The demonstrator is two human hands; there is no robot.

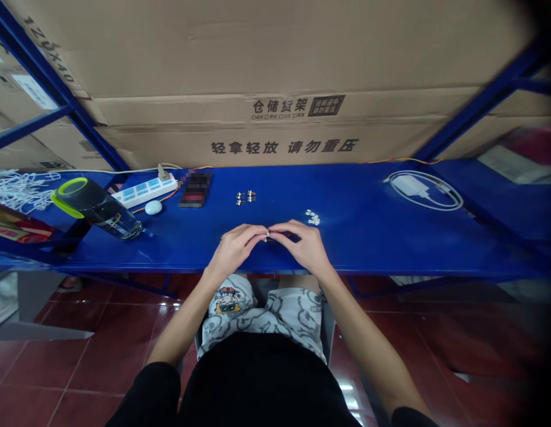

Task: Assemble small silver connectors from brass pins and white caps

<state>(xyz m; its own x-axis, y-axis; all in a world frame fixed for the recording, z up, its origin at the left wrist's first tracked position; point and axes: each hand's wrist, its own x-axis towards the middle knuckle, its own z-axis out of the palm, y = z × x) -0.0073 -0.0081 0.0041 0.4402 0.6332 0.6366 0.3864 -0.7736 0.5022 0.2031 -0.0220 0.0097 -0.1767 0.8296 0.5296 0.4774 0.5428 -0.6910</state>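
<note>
A small metal fitting (267, 236) is pinched between the closely drawn fingertips of the left hand (234, 249) and right hand (302, 245), just above a blue metal table (364, 237). Farther out, untouched, a small group of similar metal fittings (245, 197) is laid in rows, and small white pieces (313, 217) are heaped to the right. A power strip (144, 191) lies beyond on the left, before a large cardboard carton (275, 59).

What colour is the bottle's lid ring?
Lime green: the dark plastic bottle's ring, shown in the head view.
</note>
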